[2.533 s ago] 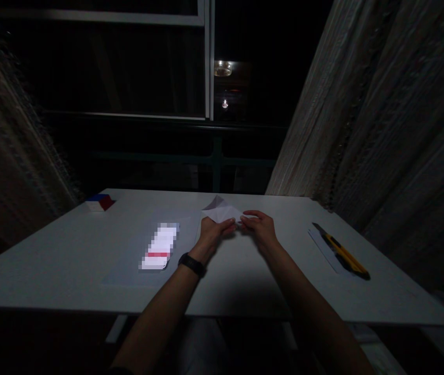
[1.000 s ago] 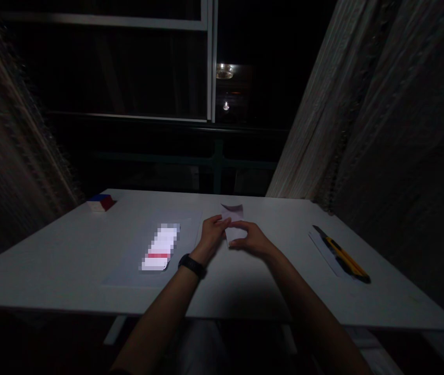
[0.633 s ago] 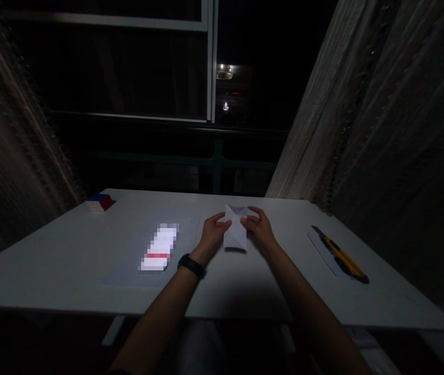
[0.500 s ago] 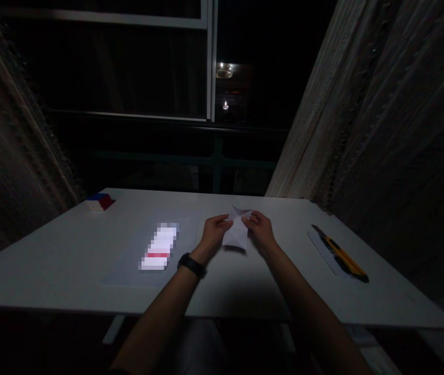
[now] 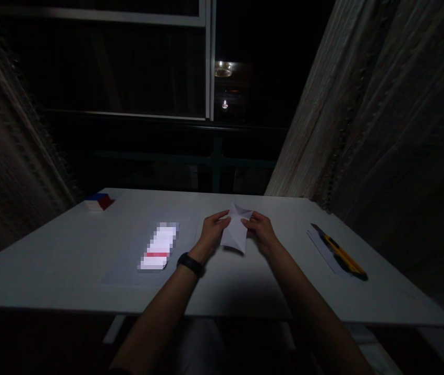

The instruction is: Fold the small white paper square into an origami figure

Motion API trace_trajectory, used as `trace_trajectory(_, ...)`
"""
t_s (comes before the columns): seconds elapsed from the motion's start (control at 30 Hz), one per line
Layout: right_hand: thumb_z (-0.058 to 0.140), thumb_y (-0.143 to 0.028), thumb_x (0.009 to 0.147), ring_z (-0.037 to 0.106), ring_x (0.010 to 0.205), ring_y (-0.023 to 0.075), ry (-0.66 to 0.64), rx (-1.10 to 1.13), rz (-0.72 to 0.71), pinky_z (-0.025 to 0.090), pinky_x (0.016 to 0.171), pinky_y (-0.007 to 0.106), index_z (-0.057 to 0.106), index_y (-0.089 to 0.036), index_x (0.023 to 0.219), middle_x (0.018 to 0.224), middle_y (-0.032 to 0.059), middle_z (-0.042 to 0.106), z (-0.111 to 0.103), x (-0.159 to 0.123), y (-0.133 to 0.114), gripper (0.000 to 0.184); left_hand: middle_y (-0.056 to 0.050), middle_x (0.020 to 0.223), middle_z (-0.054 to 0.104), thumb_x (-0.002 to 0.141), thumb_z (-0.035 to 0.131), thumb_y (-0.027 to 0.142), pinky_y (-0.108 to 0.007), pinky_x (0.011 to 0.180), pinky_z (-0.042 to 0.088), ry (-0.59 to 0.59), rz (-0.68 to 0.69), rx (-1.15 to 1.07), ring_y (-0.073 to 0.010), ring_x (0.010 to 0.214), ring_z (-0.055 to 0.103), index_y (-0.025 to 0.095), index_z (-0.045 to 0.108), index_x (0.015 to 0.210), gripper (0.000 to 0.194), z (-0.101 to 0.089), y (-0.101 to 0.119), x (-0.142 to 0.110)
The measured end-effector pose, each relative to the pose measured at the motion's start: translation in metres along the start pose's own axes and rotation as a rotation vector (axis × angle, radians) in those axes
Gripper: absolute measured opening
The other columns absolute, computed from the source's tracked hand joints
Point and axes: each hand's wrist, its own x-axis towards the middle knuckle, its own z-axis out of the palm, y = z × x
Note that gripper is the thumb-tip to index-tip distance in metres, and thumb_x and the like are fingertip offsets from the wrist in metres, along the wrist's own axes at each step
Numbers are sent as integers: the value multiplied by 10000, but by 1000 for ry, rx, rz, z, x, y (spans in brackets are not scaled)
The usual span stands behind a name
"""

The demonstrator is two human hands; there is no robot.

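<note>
A small creased sheet of white paper (image 5: 236, 234) is held up just above the table, its top end folded inward and its lower edge casting a shadow. My left hand (image 5: 213, 232) pinches the paper's left side between thumb and fingers. On the opposite side, my right hand (image 5: 261, 229) grips the upper right part, thumb in front and fingers behind. The fingertips behind the paper are hidden. A black watch (image 5: 191, 264) is strapped round my left wrist.
A lit phone (image 5: 159, 247), its screen blurred, lies on a pale sheet (image 5: 122, 271) at left. A colour cube (image 5: 99, 201) sits at the far left of the white table (image 5: 69, 255). At right, a yellow-black box cutter (image 5: 341, 254) rests by a white strip (image 5: 323, 252). Curtains (image 5: 304, 114) flank the dark window.
The paper has tilted slightly, and its lower end now reaches a little further down and shows flatter. Both hands keep their hold in nearly the same place.
</note>
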Motion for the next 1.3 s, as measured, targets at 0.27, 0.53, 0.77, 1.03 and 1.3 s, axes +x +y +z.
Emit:
trace_trajectory(0.27, 746, -323, 527, 622, 682, 195, -3, 29, 5, 486, 585, 296, 627, -184, 847, 789, 35, 687, 1, 0, -1, 368, -105, 810, 689, 543, 762, 243, -264, 615, 448, 11, -22, -33, -148, 645, 596, 96, 627, 1055, 550, 1, 3, -2)
trace_trajectory(0.53, 787, -291, 450, 595, 602, 157, 72, 37, 4, 465, 578, 290, 655, -184, 778, 678, -1, 664, 1, 2, 1, 369, -112, 822, 683, 555, 748, 218, -273, 647, 446, -49, -32, -15, -161, 682, 599, 82, 668, 968, 442, 1, 0, -1)
trace_trajectory(0.77, 779, -277, 450, 593, 626, 167, 17, -9, -57, 460, 594, 298, 693, -188, 774, 700, 15, 673, 0, 2, -1, 347, -83, 751, 678, 563, 751, 241, -253, 606, 440, -50, -24, -24, -140, 631, 592, 107, 630, 1056, 526, -1, -1, -1)
trace_trajectory(1.03, 754, -331, 523, 601, 615, 178, -9, -8, -84, 450, 584, 296, 677, -167, 764, 708, 32, 682, 0, 3, 5, 302, -102, 770, 685, 527, 777, 210, -264, 619, 465, 51, -17, 6, -150, 640, 610, 83, 630, 1021, 530, 1, -1, 0)
trace_trajectory(1.3, 707, -206, 506, 608, 615, 172, 98, -5, -109, 456, 581, 287, 685, -191, 782, 673, 12, 681, 0, 4, 6, 277, -96, 797, 693, 525, 772, 193, -281, 673, 481, 57, 34, 34, -161, 686, 623, 107, 690, 840, 337, 2, 0, 0)
